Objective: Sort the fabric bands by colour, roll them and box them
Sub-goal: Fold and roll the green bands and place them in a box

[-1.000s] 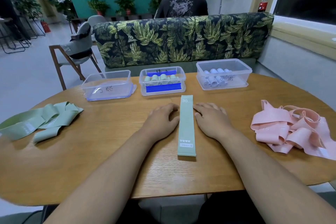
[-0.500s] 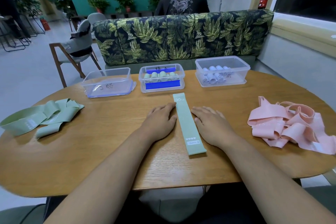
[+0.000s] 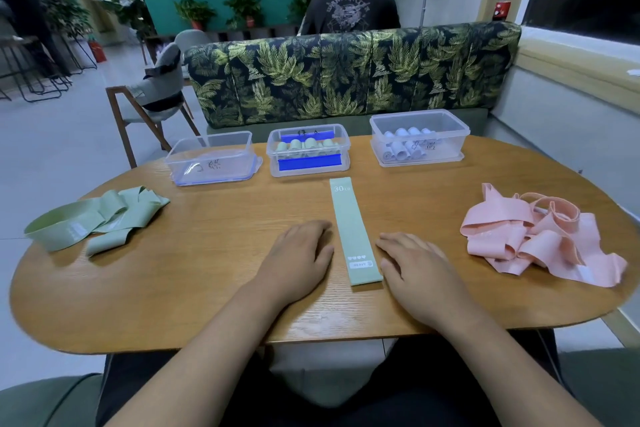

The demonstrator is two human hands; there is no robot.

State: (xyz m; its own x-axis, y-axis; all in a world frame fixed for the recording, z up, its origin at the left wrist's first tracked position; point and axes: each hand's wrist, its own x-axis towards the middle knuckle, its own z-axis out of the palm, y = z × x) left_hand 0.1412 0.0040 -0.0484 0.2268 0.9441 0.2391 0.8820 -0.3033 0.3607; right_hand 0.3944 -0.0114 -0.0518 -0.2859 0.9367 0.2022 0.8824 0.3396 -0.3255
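The worktop (image 3: 207,288) was grained wood with a soft sheen, the flat green band (image 3: 353,229) and pink bands (image 3: 540,239) matt woven cloth, and the three boxes (image 3: 419,139) clear glossy plastic.

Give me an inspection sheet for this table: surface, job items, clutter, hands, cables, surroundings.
Surface: oval wooden table.
Job's things: flat green band between the hands; green band pile left; pink band pile right; left box, no rolls seen; middle box, green rolls; right box, pale rolls.
Clutter: nothing seen.
Grips: left hand and right hand flat on the table, holding nothing.
Cables: nothing seen.
Surroundings: leaf-print sofa, person behind it, chair.
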